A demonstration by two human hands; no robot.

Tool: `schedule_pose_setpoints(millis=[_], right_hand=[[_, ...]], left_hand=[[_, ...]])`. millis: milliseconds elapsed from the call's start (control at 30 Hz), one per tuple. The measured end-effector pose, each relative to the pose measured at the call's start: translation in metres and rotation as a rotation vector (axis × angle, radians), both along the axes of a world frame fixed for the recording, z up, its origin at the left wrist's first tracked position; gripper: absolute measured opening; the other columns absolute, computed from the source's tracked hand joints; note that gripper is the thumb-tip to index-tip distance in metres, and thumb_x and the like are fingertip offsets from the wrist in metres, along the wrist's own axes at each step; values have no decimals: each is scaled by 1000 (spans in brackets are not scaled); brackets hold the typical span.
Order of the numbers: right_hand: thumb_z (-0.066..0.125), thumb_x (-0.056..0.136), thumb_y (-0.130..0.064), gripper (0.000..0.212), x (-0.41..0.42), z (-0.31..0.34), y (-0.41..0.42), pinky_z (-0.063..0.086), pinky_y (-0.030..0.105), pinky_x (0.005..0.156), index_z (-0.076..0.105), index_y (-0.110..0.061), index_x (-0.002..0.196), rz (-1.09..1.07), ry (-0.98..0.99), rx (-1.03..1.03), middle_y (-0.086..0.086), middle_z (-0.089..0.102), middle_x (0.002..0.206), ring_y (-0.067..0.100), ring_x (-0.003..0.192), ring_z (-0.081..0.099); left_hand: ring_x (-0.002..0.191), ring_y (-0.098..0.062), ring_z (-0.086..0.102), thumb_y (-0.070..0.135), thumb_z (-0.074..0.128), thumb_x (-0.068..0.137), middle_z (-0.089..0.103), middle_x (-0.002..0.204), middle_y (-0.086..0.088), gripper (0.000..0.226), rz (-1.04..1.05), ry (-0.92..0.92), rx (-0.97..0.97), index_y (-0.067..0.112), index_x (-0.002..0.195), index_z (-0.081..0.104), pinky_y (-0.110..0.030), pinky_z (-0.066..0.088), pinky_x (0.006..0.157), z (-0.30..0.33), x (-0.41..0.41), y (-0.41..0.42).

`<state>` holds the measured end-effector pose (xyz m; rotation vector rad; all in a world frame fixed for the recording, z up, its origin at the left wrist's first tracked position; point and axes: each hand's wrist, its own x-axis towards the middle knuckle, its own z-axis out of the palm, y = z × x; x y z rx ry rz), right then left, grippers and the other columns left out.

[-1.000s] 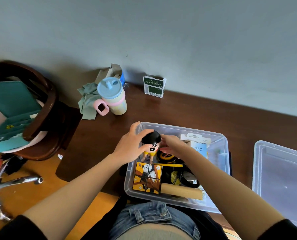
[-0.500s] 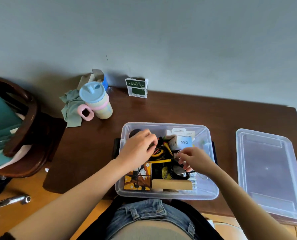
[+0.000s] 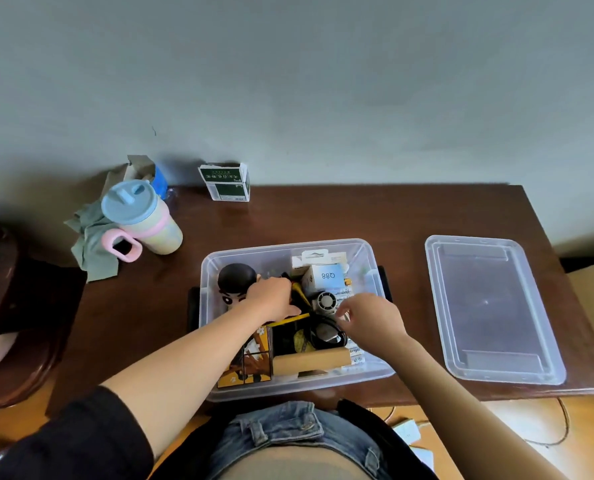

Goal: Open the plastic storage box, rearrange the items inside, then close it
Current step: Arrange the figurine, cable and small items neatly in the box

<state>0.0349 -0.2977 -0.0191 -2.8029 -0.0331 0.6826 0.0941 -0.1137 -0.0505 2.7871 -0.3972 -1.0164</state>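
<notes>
The clear plastic storage box (image 3: 288,247) stands open on the brown table in front of me. Its lid (image 3: 489,306) lies flat to the right. A black-haired figurine (image 3: 235,282) lies face up in the box's back left corner. My left hand (image 3: 271,299) is inside the box just right of the figurine's head, fingers curled down among black and yellow items; what it holds is hidden. My right hand (image 3: 371,318) hovers over the right half, thumb and forefinger pinching a small pale item. Also inside are a Q88 box (image 3: 326,277), a panda cube (image 3: 254,355) and a tan block (image 3: 311,362).
A cup with a blue lid and pink handle (image 3: 143,220) stands on a green cloth (image 3: 93,244) at the table's back left. A green and white carton (image 3: 226,183) stands against the wall. A dark wooden chair (image 3: 11,306) is at the left.
The figurine went from both hands above the box down into its back left corner. My left hand has slid right off its head. My right hand moved to the box's right half.
</notes>
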Motion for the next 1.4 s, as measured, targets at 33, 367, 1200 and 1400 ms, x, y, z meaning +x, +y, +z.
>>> schedule_pose_setpoints(millis=[33, 367, 1200, 1400], right_hand=[[52, 89, -30, 20, 0, -2, 2, 46, 24, 63, 69, -30, 101, 18, 13, -27, -10, 67, 104, 14, 91, 63], [58, 88, -24, 17, -1, -13, 17, 43, 27, 64, 66, -18, 102, 194, 18, -133, 0, 63, 102, 21, 91, 61], [54, 94, -7, 12, 21, 20, 30, 59, 24, 62, 64, -9, 88, -525, 239, 1044, 8, 72, 79, 17, 62, 69], [53, 95, -8, 11, 23, 13, 52, 56, 21, 54, 64, -7, 98, -511, 301, 1045, 4, 71, 75, 18, 59, 69]], left_hand=[[74, -23, 55, 40, 61, 89, 59, 84, -4, 31, 6, 8, -6, 11, 92, 53, -31, 42, 59, 1, 1, -1], [52, -17, 43, 26, 55, 89, 46, 61, -1, 23, 102, -83, -129, 10, 73, 50, -26, 30, 47, 25, -7, 9], [94, -26, 66, -1, 38, 98, 64, 104, -15, 23, 1232, 533, -1314, 3, 111, 57, -42, 56, 79, 46, -41, 47], [91, -26, 65, 24, 45, 99, 68, 92, -12, 31, 1350, 702, -1446, 2, 115, 58, -41, 51, 87, 46, -44, 58]])
